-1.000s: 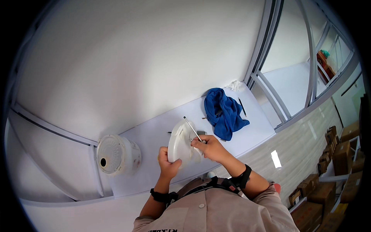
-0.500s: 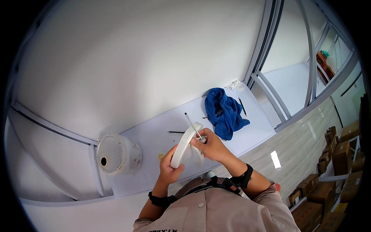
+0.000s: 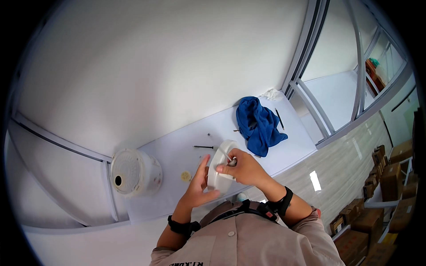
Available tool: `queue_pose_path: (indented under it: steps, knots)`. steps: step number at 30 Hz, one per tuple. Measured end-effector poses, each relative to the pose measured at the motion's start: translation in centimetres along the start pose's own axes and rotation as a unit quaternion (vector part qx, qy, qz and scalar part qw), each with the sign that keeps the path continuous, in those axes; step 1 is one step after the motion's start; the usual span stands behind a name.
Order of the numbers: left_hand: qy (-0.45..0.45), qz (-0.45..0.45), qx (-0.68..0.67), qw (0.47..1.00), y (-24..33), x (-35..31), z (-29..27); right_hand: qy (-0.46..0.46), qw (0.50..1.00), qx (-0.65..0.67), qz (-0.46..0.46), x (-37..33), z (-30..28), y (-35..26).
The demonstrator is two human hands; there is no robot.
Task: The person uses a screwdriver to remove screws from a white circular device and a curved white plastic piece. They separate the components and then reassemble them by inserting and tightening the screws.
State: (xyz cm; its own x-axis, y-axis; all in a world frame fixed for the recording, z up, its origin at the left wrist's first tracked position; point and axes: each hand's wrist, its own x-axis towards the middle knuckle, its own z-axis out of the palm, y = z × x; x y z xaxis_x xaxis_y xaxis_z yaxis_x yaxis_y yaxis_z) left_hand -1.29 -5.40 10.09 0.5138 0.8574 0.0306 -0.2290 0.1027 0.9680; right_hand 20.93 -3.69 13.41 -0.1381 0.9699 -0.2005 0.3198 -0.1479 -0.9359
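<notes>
A shallow round white piece point(image 3: 214, 179), tilted nearly edge-on, is above the near side of the table. My right hand point(image 3: 249, 168) grips it at its right side, thumb pressed against it. A short bit of a thin pale rod shows by the right fingers; how it is held is partly hidden. At the other side is my left hand point(image 3: 194, 189), open with thumb and fingers apart, close to the rim; whether it touches I cannot tell. On the table point(image 3: 173, 153) lie a dark screw-like rod point(image 3: 203, 146) and a small yellowish disc point(image 3: 185, 176).
At the left stands a white bucket-like body point(image 3: 135, 173) with a dark hole in its top. A crumpled blue cloth point(image 3: 257, 128) lies right of centre, beside a black pen-like stick point(image 3: 279, 119) and a white crumpled rag point(image 3: 271, 94). Metal frames border the table; cardboard boxes point(image 3: 369, 221) stand at right.
My left hand has let go of the rim and opened. The round piece has tipped and shifted slightly right in my right hand. The long pale rod no longer sticks up above it.
</notes>
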Motion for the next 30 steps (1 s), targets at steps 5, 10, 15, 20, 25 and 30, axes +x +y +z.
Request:
queue_pose_path:
  steps: [5,10,15,20,25,30]
  knots:
    - [0.067,-0.015,0.184,0.98,-0.4,1.1,0.3,-0.042,0.998,-0.041,-0.014,-0.7,0.8,-2.3]
    - [0.064,0.005,0.187,0.98,0.6,1.0,0.5,-0.08,0.993,-0.044,-0.07,-0.7,-0.3,-1.5]
    - [0.116,0.019,0.089,0.989,-1.4,0.6,-0.4,-0.098,0.989,-0.051,-0.094,-1.4,-1.2,-2.6]
    - [0.157,0.024,0.001,0.987,-0.9,0.0,-1.5,-0.065,0.989,-0.077,-0.105,-1.9,-2.3,-1.5]
    - [0.141,0.05,0.027,0.988,-0.5,0.6,-1.0,0.005,0.984,-0.088,-0.152,-1.9,-0.1,-0.1]
    - [0.143,0.071,0.08,0.984,0.6,1.0,-0.2,0.016,0.984,-0.129,-0.121,-1.3,0.6,-0.4]
